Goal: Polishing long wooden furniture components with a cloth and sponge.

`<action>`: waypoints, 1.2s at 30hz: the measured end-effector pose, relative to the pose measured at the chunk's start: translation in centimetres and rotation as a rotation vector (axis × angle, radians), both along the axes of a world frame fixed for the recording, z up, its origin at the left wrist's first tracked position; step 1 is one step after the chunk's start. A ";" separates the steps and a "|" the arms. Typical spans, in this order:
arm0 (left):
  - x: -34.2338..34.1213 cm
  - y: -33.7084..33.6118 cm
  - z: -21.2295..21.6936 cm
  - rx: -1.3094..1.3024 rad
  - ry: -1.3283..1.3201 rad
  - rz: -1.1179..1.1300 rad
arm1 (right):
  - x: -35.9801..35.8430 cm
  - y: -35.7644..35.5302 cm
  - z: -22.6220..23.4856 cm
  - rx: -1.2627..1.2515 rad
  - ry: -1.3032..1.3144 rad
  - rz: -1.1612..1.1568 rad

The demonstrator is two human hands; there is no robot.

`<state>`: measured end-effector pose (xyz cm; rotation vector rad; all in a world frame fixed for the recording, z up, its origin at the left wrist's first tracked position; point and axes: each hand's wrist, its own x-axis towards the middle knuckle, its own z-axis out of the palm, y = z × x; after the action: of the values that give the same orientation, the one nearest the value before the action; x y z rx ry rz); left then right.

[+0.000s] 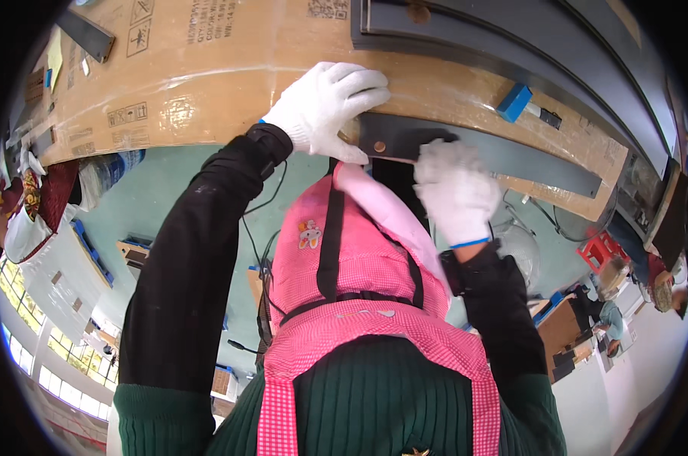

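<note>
A long dark grey strip panel (pixel 530 158) with a round brown spot near its left end lies along the near edge of the cardboard-covered surface. My left hand (pixel 325 106), in a white knit glove, rests at that left end, its fingers stretched out over the cardboard and its thumb apart, close to the panel's corner. Over the panel's near edge, my right hand (pixel 456 188), also gloved, has its fingers curled in. A dark patch shows on the panel at its fingertips; whether this is a held pad or a shadow is unclear.
Brown cardboard (pixel 230 99) covers the work surface. Large dark grey panels (pixel 496 38) are stacked at the far right, with a blue block (pixel 514 102) before them. Another dark piece (pixel 85 36) lies far left. A red stool (pixel 604 249) and other people are off right.
</note>
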<state>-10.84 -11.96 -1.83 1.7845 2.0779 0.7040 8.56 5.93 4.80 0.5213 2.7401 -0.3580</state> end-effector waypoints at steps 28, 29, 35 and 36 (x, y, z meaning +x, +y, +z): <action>-17.8 -4.3 1.7 0.753 -0.600 0.909 | 4.3 0.8 -3.4 0.318 0.388 -0.518; -14.4 -5.8 2.2 0.712 -0.663 0.915 | 3.4 -0.2 -3.3 0.278 0.408 -0.455; 0.1 -9.2 4.8 0.202 -0.726 1.026 | 1.0 -3.4 -2.7 -0.066 0.470 -0.161; 0.8 -8.9 4.9 0.137 -0.785 1.016 | 1.7 -2.2 -2.9 0.064 0.391 -0.199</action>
<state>-10.01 -20.81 3.09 0.2036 2.2012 1.4950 10.30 3.76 1.91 0.8212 3.0898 -0.4651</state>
